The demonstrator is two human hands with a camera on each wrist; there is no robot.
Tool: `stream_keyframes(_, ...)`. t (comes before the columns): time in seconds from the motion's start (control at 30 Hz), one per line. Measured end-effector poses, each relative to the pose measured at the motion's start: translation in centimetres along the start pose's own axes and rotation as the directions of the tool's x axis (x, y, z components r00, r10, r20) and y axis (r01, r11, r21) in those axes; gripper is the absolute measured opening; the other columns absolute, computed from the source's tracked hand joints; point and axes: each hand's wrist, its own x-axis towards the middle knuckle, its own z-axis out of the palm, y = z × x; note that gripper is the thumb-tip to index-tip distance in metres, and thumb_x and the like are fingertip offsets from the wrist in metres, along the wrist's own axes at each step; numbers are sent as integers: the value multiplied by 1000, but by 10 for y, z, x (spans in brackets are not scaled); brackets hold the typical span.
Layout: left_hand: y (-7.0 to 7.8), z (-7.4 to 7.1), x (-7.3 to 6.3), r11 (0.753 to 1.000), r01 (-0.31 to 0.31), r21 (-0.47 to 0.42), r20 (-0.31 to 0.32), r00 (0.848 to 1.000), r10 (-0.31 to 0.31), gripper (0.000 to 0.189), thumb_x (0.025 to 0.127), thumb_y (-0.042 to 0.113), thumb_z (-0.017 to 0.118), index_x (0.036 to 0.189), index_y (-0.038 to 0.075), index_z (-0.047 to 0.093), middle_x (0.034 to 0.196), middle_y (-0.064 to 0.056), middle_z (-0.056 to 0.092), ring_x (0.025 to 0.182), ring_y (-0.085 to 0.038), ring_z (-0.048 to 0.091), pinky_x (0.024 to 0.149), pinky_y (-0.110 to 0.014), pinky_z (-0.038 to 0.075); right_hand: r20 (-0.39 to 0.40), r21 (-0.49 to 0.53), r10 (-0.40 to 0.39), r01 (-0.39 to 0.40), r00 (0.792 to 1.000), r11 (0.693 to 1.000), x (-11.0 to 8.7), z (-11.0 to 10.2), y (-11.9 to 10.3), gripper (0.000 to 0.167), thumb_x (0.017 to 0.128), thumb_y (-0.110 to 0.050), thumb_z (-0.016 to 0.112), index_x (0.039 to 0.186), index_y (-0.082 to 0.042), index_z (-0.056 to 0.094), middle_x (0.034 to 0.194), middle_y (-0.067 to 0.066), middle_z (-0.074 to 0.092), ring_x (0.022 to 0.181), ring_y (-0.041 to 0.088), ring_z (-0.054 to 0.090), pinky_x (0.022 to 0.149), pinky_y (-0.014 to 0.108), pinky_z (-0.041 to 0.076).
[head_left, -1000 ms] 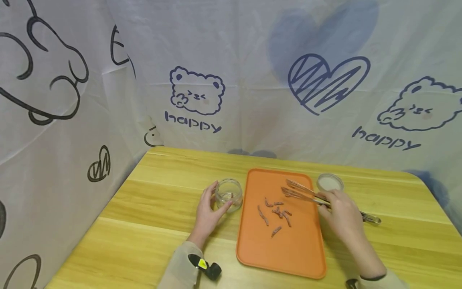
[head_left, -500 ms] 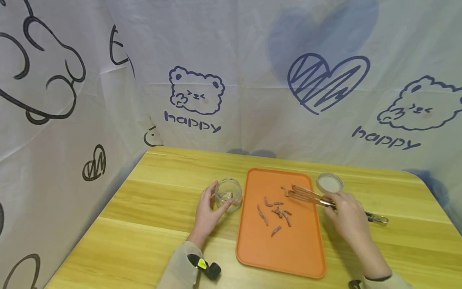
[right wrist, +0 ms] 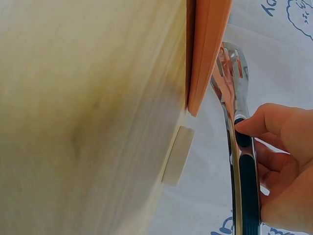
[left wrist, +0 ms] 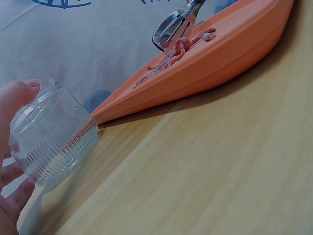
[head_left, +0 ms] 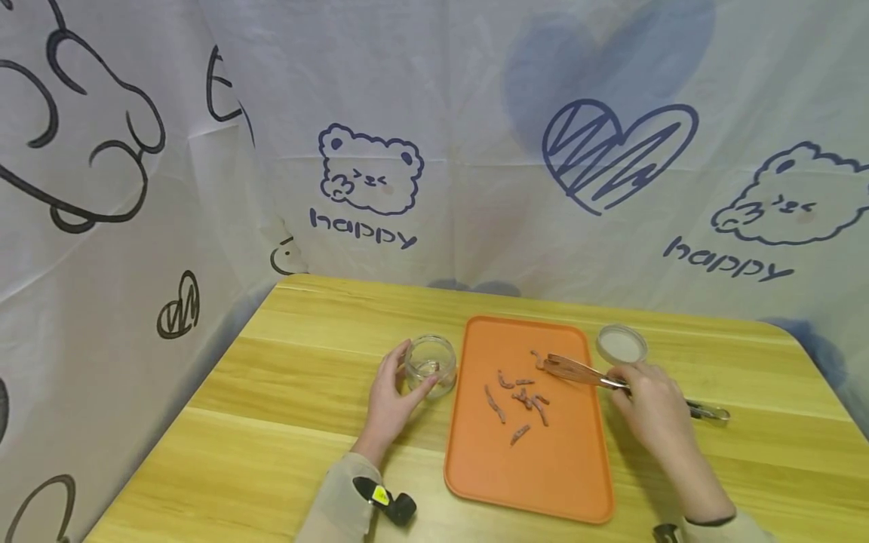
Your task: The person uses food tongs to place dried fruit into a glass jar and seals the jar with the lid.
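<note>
My left hand holds a clear glass jar that stands on the table beside the tray, thumb on one side and fingers on the other. A small dark bit shows inside the jar. My right hand grips metal tongs with dark handle grips. The tongs' ends are close together over the orange tray, touching or nearly touching a reddish-brown strip; I cannot tell whether they pinch it. Several more shrivelled, meat-like strips lie loosely in the tray's middle.
A round whitish lid lies on the table just right of the tray, near the right hand. Behind the wooden table hangs a white cloth with printed drawings. Another cloth wall stands at the left.
The tongs have shifted slightly right and their ends have come together. A strip now shows by the tips, where the tongs were before. The left hand and jar have stayed put.
</note>
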Motion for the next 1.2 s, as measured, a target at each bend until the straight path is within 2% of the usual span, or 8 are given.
stream_keyframes(0.2,1,0,0,1000,-6,-10,0,1000,6,73,81,30,78,142,11,42,138,-11,46,126,-30,45,104,-43,41,5,6,7,-7,1000,1000,0,1,0,16,74,0,71,89,-5,69,91,13,66,83,37,58,67,54,45)
stream_keyframes(0.63,2,0,1,1000,1,-3,3,1000,-1,74,81,29,78,142,8,41,138,-12,46,126,-30,44,104,-42,41,-38,10,-18,19,999,1000,-1,0,-2,18,73,2,72,89,-5,70,88,12,67,80,36,59,63,54,46)
stream_keyframes(0.87,3,0,0,1000,11,-18,7,1000,-11,74,81,29,78,142,10,42,139,-12,46,126,-30,44,105,-43,40,-65,13,-30,31,997,999,-1,-2,-5,19,72,3,71,89,-5,70,86,11,68,78,35,60,62,53,47)
stream_keyframes(0.97,4,0,0,999,24,-23,4,1000,-24,74,81,25,78,142,9,41,139,-13,45,127,-32,43,106,-44,39,-74,15,-35,36,997,999,0,-3,-7,19,71,4,70,89,-4,70,84,10,67,78,34,60,62,52,47)
stream_keyframes(1.2,6,2,1,999,41,-26,0,999,-41,74,81,11,77,142,-1,38,139,-22,42,127,-40,41,105,-52,37,-80,23,-34,36,996,999,0,-4,-10,19,72,4,68,89,-3,70,83,10,67,76,33,59,61,51,47)
